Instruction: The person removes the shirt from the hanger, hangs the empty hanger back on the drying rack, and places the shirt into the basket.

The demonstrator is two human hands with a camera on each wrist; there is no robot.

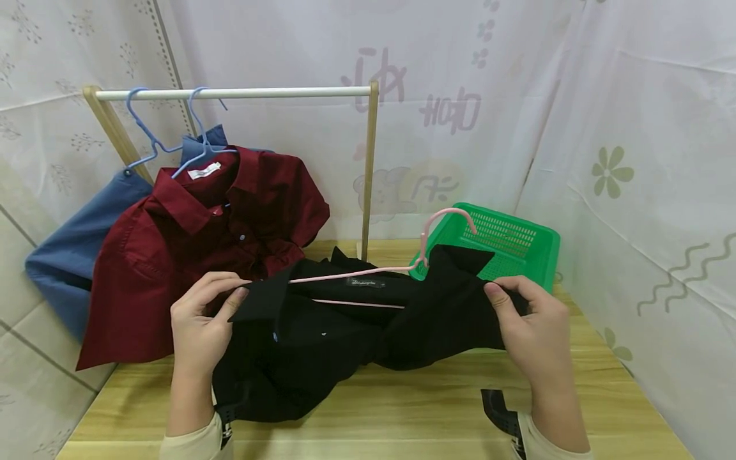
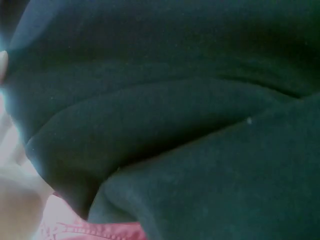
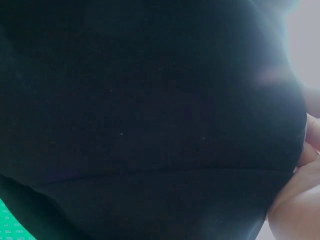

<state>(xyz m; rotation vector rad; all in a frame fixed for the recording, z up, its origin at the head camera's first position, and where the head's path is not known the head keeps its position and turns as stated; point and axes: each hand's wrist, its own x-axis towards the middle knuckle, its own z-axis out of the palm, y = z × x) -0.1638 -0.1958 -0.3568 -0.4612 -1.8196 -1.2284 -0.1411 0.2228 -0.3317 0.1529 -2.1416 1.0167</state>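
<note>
A black shirt [image 1: 345,338] is spread between my two hands above the table, its collar label facing up. Inside its neck runs a pink clothes hanger [image 1: 356,273], whose hook rises over the collar. My left hand [image 1: 201,319] pinches the shirt at its left shoulder, beside the hanger's left end. On the other side my right hand [image 1: 531,326] pinches the cloth at the right shoulder; the hanger's right end is hidden under the fabric. Black cloth fills most of both wrist views.
At the left stands a rack with a white rail [image 1: 276,93]. A dark red shirt [image 1: 172,255] and a blue garment [image 1: 69,255] hang there on blue hangers [image 1: 198,128]. Behind the black shirt's right side sits a green basket [image 1: 543,249] on the wooden table [image 1: 425,409].
</note>
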